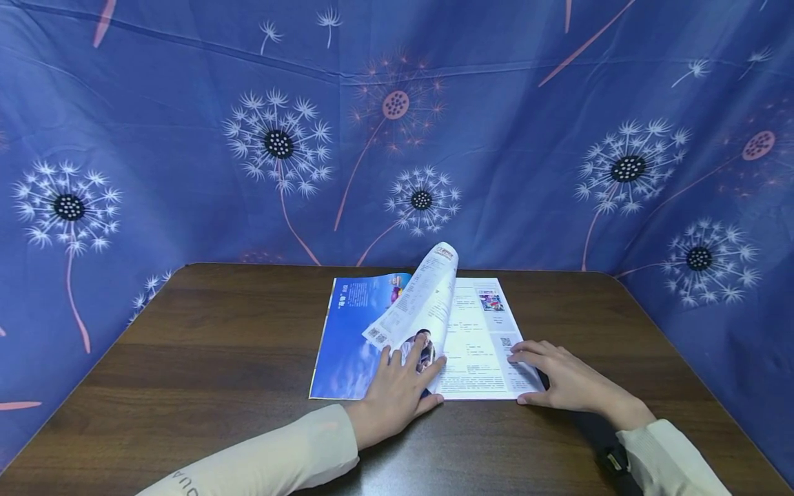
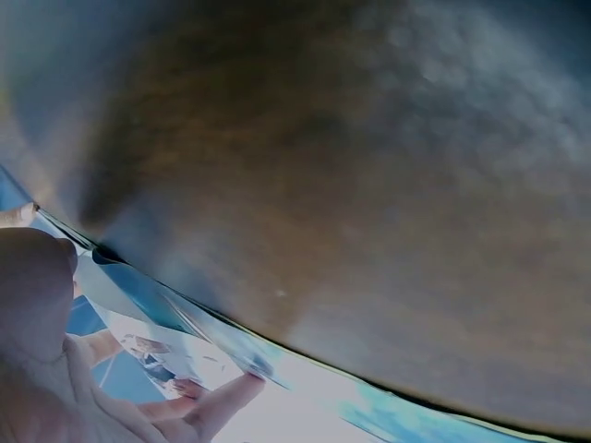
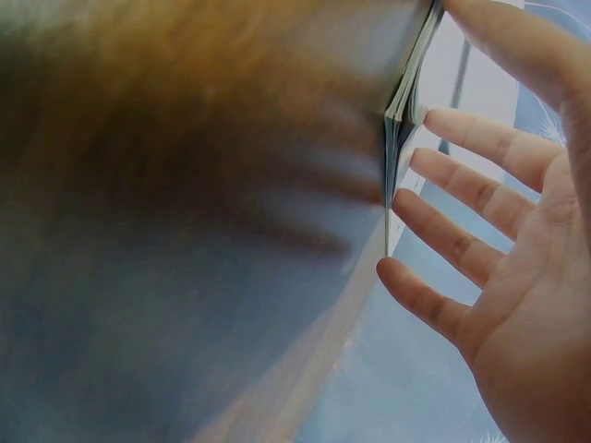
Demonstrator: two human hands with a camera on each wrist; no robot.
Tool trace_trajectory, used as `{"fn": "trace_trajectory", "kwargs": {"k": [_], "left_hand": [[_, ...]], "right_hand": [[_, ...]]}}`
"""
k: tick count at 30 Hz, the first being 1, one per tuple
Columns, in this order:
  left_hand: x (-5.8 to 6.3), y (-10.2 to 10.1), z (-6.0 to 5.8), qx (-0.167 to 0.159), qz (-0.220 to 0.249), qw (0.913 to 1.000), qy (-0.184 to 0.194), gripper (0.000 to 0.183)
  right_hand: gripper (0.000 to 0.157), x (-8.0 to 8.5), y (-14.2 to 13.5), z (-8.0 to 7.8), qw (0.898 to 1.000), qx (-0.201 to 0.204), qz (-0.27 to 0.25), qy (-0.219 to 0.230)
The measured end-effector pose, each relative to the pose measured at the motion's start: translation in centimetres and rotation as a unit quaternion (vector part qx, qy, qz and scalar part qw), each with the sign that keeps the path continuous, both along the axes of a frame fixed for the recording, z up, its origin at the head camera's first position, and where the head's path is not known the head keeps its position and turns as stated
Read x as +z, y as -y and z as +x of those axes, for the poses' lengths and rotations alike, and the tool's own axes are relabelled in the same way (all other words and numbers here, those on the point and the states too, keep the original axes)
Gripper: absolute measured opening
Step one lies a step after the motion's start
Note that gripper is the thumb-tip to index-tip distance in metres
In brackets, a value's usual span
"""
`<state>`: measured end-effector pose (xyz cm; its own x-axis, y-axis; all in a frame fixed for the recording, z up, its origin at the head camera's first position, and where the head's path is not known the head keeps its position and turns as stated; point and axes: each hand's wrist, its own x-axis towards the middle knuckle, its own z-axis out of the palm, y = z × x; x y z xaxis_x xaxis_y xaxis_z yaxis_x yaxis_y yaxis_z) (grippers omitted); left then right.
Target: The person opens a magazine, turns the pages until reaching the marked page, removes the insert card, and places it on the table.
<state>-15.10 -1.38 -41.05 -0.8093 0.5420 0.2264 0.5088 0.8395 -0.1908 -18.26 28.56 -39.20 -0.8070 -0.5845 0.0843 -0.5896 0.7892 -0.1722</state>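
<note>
blue cloth [image 1: 496,172] printed with white and pink dandelions hangs behind the magazine [image 1: 462,348], past the far edge of the dark wooden table [image 1: 248,331] on which we see it lying open. on the magazine's left side we have a blue page [image 1: 347,337], on its right side a white page [image 1: 474,337] with text, a small colour picture [image 1: 491,301] and a qr code [image 1: 506,342]. from the magazine's middle rises a leaf [image 1: 424,296], curled over so that one corner hangs above the blue page. our left hand [image 1: 393,393] is at the magazine's near side, fingers spread and relaxed — the fingertips rest on the lower part of the leaf, the thumb is by the near edge, and we see nothing clasped. our right hand [image 1: 564,379] is at the magazine's near right corner, fingers long and well apart, fingertips at its edge, gripping nothing; how firmly either hand presses we cannot tell. pale sleeves [image 1: 310,441] cover both our forearms, nearer than the magazine, and a dark strap-like thing [image 1: 613,460] sits under the right wrist — its details are unclear to us.
</note>
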Motion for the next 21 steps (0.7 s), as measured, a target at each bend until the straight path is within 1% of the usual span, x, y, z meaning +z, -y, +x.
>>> {"fn": "trace_trajectory", "kwargs": {"k": [4, 8, 13, 17, 21], "left_hand": [[0.06, -0.04, -0.03, 0.005, -0.009, 0.9999, -0.005, 0.058], [0.26, -0.07, -0.09, 0.018, -0.032, 0.9992, -0.017, 0.06], [0.64, 0.02, -0.26, 0.03, -0.054, 0.9981, -0.008, 0.063], [0.79, 0.07, -0.36, 0.03, -0.057, 0.9979, -0.006, 0.063], [0.76, 0.15, -0.38, 0.027, -0.056, 0.9978, -0.022, 0.062]], "right_hand": [[0.056, 0.03, -0.01, -0.04, 1.0, -0.001, 0.002, 0.003], [0.055, 0.12, 0.0, -0.08, 1.0, 0.002, 0.003, 0.002], [0.055, 0.28, 0.07, -0.05, 1.0, 0.0, 0.006, 0.004], [0.055, 0.4, 0.16, 0.02, 1.0, -0.005, 0.009, 0.011], [0.055, 0.36, 0.15, 0.03, 1.0, -0.005, 0.009, 0.012]]}}
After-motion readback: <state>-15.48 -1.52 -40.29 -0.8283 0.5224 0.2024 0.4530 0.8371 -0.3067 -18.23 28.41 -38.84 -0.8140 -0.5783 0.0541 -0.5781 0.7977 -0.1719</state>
